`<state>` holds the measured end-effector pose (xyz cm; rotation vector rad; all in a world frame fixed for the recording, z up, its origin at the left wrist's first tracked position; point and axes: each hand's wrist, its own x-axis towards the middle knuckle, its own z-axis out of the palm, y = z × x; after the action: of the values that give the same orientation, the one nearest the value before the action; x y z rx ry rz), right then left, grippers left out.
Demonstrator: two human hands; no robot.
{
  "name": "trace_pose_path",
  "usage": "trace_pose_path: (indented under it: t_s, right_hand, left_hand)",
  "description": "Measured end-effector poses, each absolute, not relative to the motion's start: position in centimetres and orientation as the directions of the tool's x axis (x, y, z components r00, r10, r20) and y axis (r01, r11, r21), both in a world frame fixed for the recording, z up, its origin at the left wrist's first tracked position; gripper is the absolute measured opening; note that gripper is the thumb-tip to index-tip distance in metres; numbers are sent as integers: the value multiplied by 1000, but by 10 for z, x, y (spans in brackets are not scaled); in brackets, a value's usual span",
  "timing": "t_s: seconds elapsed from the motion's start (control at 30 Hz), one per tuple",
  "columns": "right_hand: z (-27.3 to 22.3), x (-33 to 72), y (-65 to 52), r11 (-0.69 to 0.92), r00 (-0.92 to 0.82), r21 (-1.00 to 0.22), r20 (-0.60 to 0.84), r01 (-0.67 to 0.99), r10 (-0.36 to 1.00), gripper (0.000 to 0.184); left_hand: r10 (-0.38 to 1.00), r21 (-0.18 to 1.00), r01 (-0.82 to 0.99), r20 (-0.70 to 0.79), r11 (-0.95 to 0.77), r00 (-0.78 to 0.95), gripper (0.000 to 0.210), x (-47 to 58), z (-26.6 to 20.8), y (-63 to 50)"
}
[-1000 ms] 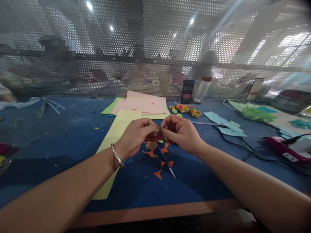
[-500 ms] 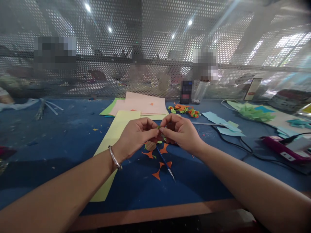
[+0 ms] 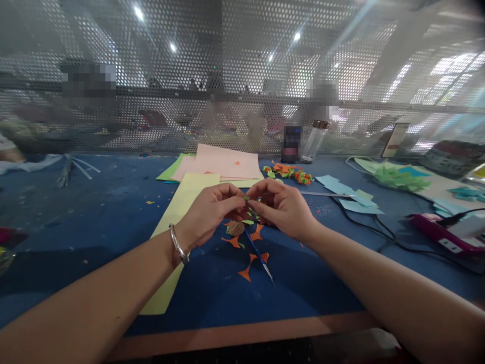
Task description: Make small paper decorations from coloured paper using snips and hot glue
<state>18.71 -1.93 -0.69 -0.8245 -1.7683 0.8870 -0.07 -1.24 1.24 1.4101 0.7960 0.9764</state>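
Now that left hand (image 3: 214, 211) and right hand (image 3: 284, 206) have drawn fingertips closer, both pinch green paper piece (image 3: 246, 198); handling looks unfinished.

A perforated screen (image 3: 246, 35) backs the blue table (image 3: 94, 212) — bright window (image 3: 456, 71) at right.

The light is dim, with small lamps (image 3: 297, 36) glaring through the perforated screen (image 3: 242, 65) and a bright window (image 3: 454, 73) at upper right. Soft shadows darken the blue tabletop (image 3: 310, 283); the background blurs, pixelated in patches, and the outer edges stretch.
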Motion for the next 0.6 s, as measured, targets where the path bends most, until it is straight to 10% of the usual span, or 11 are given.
trace_pose_path:
  t_s: [0.6]
  right_hand:
    - [-5,187,-20,509,-285,-849,458,140,842,13]
  left_hand:
    - [893,987,-102,155,-124,423,8,-1,10,-11]
